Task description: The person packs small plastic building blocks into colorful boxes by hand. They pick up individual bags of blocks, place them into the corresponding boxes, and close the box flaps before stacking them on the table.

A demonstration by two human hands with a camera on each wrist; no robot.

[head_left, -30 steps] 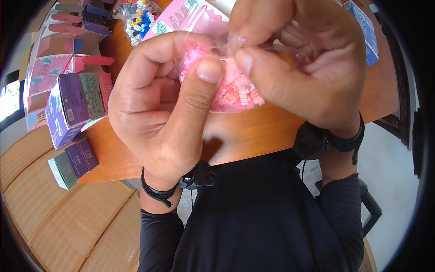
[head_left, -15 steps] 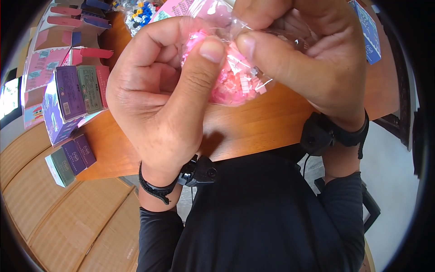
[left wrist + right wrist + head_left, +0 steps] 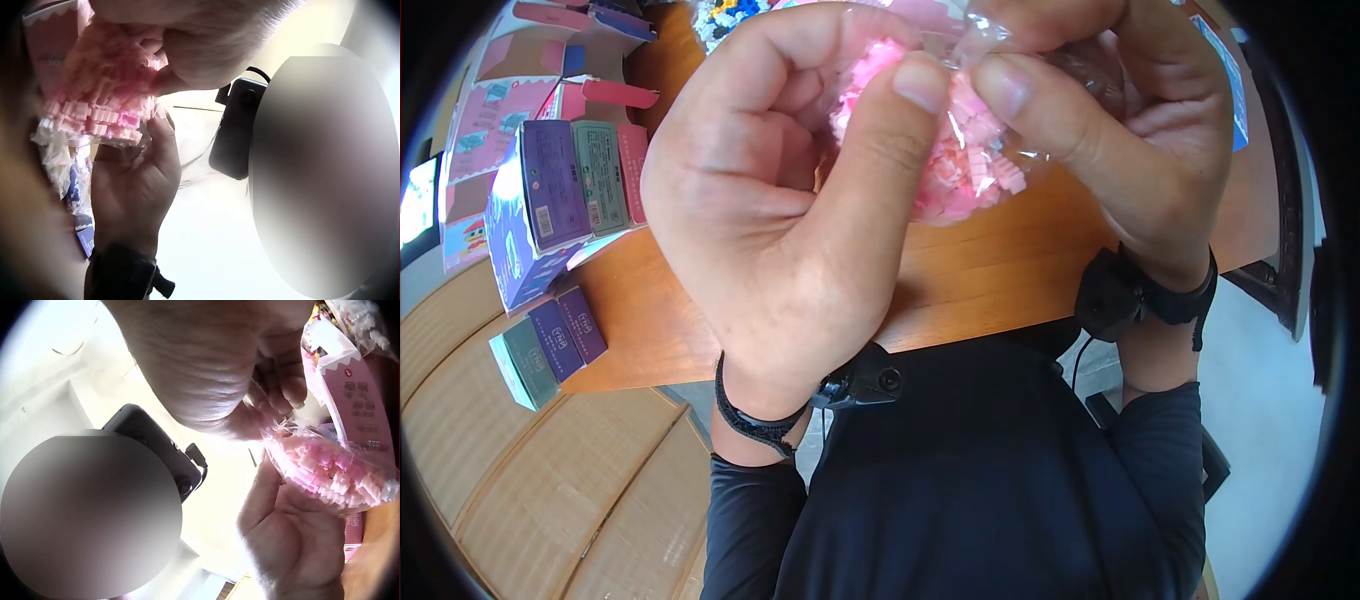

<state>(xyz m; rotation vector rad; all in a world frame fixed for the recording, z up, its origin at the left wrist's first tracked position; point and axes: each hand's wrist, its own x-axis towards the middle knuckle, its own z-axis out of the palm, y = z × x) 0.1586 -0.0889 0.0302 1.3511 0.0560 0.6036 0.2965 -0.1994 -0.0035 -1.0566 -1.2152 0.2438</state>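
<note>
A clear plastic bag of small pink building bricks (image 3: 970, 175) is held up above the table, between the two hands. The left hand (image 3: 790, 210) grips the bag's left side, its thumb pressed flat over the bricks and fingers curled behind. On the other side, the right hand (image 3: 1145, 140) pinches the bag's gathered clear film between thumb and forefinger. Both thumb tips sit close together near the top of the bag. In the right wrist view, the packed bricks (image 3: 331, 469) bulge below the pinched film. The left wrist view shows their underside through the plastic.
Open pink cartons (image 3: 510, 115) and a purple box (image 3: 550, 195) line the table's left side, with smaller boxes (image 3: 525, 360) at the near left corner. A bag of blue, white and yellow bricks (image 3: 725, 20) lies at the back. A blue box (image 3: 1232, 90) stands at the right.
Both hands and the bag have shifted up and a little to the right in the head view. The grip on the bag looks much the same throughout.
</note>
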